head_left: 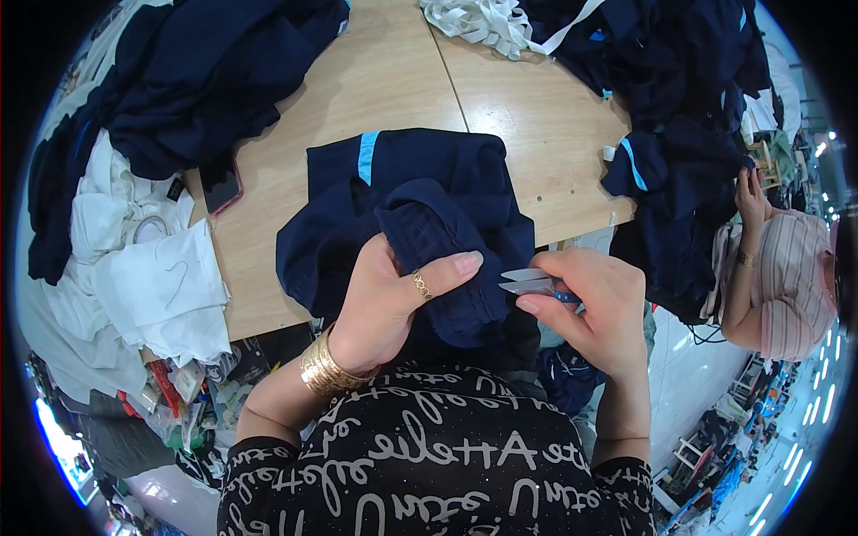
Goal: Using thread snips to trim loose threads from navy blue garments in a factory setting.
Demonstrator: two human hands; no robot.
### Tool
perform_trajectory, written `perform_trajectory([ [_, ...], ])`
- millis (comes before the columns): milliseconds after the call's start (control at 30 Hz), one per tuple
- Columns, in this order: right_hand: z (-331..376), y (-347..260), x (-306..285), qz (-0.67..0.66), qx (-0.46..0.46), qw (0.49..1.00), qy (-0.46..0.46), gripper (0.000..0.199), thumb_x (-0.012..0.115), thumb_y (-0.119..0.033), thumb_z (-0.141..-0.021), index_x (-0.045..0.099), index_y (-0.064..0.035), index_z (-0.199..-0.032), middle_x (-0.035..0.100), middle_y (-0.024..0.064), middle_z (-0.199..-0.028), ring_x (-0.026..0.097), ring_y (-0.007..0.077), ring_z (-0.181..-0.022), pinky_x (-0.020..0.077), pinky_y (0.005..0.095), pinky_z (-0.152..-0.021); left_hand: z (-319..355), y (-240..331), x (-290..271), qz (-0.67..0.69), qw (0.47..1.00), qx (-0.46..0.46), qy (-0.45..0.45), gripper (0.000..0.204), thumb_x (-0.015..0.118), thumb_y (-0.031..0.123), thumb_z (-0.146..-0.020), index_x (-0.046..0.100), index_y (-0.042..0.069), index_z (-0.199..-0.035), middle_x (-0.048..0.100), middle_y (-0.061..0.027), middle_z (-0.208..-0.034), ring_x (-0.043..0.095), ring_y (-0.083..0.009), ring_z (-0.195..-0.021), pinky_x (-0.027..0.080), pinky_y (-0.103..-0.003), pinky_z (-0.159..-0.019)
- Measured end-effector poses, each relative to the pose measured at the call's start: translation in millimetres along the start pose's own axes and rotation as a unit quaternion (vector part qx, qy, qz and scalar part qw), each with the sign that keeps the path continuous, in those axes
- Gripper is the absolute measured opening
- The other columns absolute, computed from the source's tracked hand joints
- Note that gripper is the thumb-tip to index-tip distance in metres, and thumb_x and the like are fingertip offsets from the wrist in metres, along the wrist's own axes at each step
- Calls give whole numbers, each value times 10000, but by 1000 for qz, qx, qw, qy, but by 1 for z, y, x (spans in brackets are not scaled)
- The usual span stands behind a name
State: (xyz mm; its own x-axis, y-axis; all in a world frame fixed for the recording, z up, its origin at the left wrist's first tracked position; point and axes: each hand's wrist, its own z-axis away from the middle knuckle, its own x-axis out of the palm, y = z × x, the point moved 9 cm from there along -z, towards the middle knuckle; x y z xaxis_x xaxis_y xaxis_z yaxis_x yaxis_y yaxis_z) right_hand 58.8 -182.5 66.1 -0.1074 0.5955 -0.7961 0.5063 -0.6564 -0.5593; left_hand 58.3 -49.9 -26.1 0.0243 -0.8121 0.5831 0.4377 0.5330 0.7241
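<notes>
A navy garment (447,161) with a light blue stripe lies over the table's near edge in front of me. My left hand (393,290) is closed on its gathered, elastic-looking edge, thumb on top and the other fingers hidden under the cloth. In my right hand (585,299) is a pair of thread snips (529,281), its pointed blades parted and aimed left at the gathered edge. Whether the blades touch the cloth I cannot tell.
Dark garments (214,80) are heaped at the far left, by a phone (222,183) and folded white cloth (165,277). White elastic tape (483,22) lies at the back of the wooden table (375,76). Another person (782,277) handles navy garments (684,170) at right.
</notes>
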Motion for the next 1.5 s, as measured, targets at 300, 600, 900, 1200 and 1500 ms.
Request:
perform_trajectory([
  [300,-3,-9,0,54,-28,998,-10,295,726,-250,-635,596,-46,-804,556,61,-625,534,216,-531,395,277,-485,-1,-1,1,-12,1000,-4,-13,171,676,46,-755,568,8,-882,609,-24,-825,574,-75,-734,475,-222,-692],
  [600,-4,-13,-3,87,-41,995,-13,288,721,-238,-643,592,-36,-801,537,62,-611,518,217,-519,385,282,-475,-1,-1,2,-24,999,-19,-13,160,666,38,-760,570,5,-883,612,-29,-833,581,-81,-742,478,-224,-708],
  [900,0,-3,-13,-6,57,997,58,361,765,-211,-641,597,-62,-924,563,29,-673,505,136,-498,385,227,-457,-2,-5,3,11,999,-38,-6,118,659,122,-786,578,48,-830,615,11,-766,560,-32,-633,402,-152,-517],
  [1200,5,-18,5,-32,-55,989,132,205,718,-21,-656,627,-59,-836,531,7,-623,404,95,-438,284,219,-407,-3,-3,5,-8,1000,-2,-23,165,667,118,-776,576,20,-872,618,-17,-768,602,-74,-688,486,-201,-562],
  [1500,19,20,25,-286,202,936,32,104,645,-48,-781,574,-36,-856,544,-9,-689,429,24,-586,356,172,-530,-5,-9,3,-6,1000,9,-5,189,660,76,-775,574,-8,-922,635,-55,-827,613,-96,-696,500,-212,-559],
])
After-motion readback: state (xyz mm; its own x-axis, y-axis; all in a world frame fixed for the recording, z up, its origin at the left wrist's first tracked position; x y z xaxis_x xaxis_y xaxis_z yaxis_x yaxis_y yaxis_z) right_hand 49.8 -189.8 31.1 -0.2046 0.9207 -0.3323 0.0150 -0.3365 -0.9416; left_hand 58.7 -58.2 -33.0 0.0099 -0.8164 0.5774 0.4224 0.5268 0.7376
